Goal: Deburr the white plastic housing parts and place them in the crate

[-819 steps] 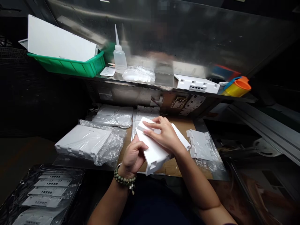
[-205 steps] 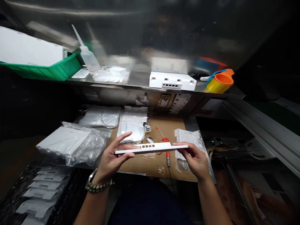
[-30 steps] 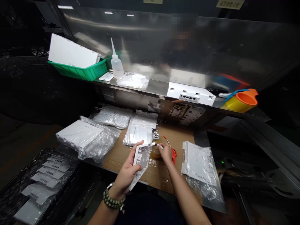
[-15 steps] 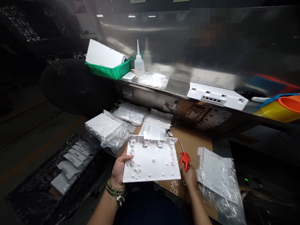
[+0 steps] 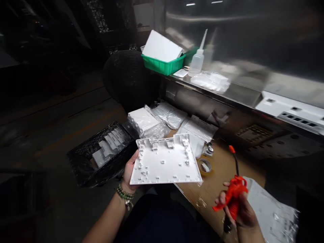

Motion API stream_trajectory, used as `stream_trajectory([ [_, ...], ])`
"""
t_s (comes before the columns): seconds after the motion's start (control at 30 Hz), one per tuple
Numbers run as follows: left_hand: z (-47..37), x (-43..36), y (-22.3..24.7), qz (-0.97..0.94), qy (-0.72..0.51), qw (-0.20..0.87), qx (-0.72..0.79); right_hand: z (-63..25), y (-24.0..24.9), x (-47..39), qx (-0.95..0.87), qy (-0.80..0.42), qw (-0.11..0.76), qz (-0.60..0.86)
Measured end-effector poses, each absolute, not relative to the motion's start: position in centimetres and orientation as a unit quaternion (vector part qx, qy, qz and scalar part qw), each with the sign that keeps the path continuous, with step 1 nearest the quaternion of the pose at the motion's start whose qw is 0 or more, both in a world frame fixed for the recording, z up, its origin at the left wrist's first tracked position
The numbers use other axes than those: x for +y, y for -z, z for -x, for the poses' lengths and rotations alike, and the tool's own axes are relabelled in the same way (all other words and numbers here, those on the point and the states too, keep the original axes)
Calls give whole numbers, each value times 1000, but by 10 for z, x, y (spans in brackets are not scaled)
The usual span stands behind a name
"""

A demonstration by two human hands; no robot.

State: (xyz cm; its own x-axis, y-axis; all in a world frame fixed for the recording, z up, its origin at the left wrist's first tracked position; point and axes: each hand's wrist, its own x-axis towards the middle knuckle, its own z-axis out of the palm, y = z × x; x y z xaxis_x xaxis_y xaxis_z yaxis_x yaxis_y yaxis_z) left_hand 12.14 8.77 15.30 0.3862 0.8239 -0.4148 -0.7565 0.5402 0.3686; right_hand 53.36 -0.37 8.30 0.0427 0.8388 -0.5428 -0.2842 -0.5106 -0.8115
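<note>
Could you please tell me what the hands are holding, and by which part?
The left hand holds the white panel by its left edge; the right hand grips the red air gun by its handle.

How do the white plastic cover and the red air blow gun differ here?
The white plastic cover is broad and flat; the red air blow gun is slimmer, with a thin dark nozzle. The left hand holds the cover with its clip-studded side facing the camera; the right hand grips the gun, nozzle toward the picture's top. Both are hand-held.
</note>
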Motion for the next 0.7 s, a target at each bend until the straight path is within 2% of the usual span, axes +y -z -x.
stream_trajectory([
  [0.13,-54,38,-115,-1,-497,683,535,-489,-129,19,-401,-764,211,459],
  [0.23,-15,3,-74,13,-510,601,614,-434,-140,32,-564,-683,80,457],
  [0.4,9,-17,-20,-75,-510,473,715,-365,-120,39,-733,-476,5,486],
  [0.53,29,-12,-5,-215,-439,423,763,-355,-116,46,-745,-441,-49,498],
  [0.7,51,7,-12,-414,-343,456,709,-368,-123,53,-721,-460,-65,514],
])
